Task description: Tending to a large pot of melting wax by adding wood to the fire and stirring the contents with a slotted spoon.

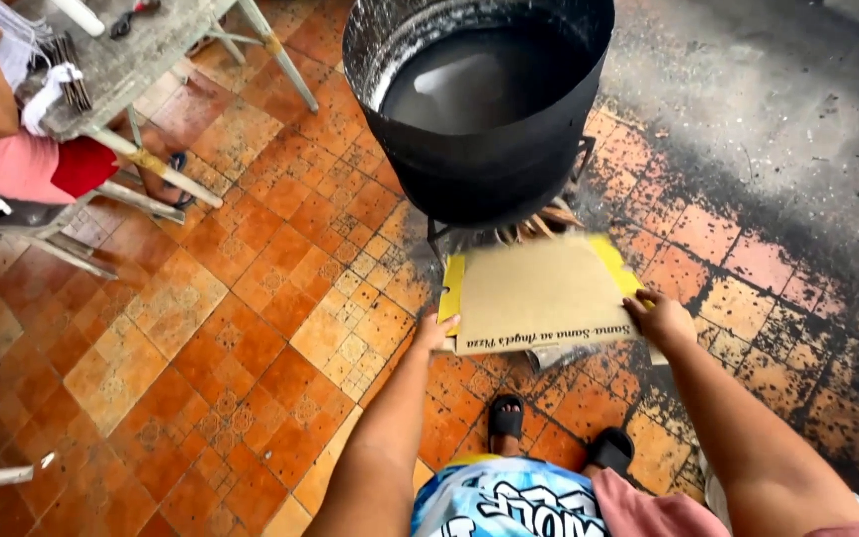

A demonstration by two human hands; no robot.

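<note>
Left hand (436, 330) clamped on the near left edge of a flat brown-and-yellow cardboard sheet (539, 293), right hand (658, 320) curled around its right corner, big black metal drum (494, 149) just beyond

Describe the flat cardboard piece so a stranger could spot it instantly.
Find the big black metal pot on its stand over the orange tiled floor. Directly below it, both hands grip a flat brown cardboard sheet. Only it has yellow edges and is held level.

Bright, even daylight, soft shadows, pale glare inside the pot (469, 85), wide-angle bending at edges.
</note>
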